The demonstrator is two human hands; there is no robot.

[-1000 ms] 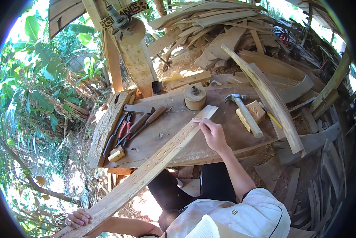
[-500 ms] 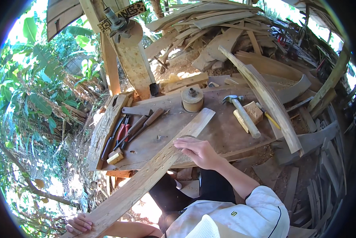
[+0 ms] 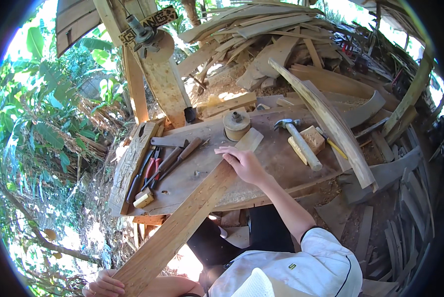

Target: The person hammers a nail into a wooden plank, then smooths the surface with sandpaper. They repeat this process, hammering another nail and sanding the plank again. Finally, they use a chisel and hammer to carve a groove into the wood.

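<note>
A long, pale wooden plank [image 3: 182, 218] slants from the lower left up to the bench, its far end near a round wooden block with a metal spindle [image 3: 237, 124]. My left hand [image 3: 105, 284] grips the plank's near end, fingers wrapped over its edge. Farther up, my right hand [image 3: 242, 164] lies across the plank with fingers stretched out over the surface. What is under the right palm, if anything, is hidden. Small marks dot the wood's face.
On the bench [image 3: 212, 148] lie red-handled pliers [image 3: 152, 166], wooden-handled tools [image 3: 182, 154] and a claw hammer [image 3: 301, 143] on a wood block [image 3: 312, 140]. A long curved timber [image 3: 326, 126] leans at right. Stacked boards [image 3: 276, 29] rise behind. A grinder-like wheel [image 3: 158, 48] hangs by the post.
My right hand has slid up and forward along the plank, its fingers straighter. The plank's far end has shifted left and nearer the round block; my left hand has moved slightly right.
</note>
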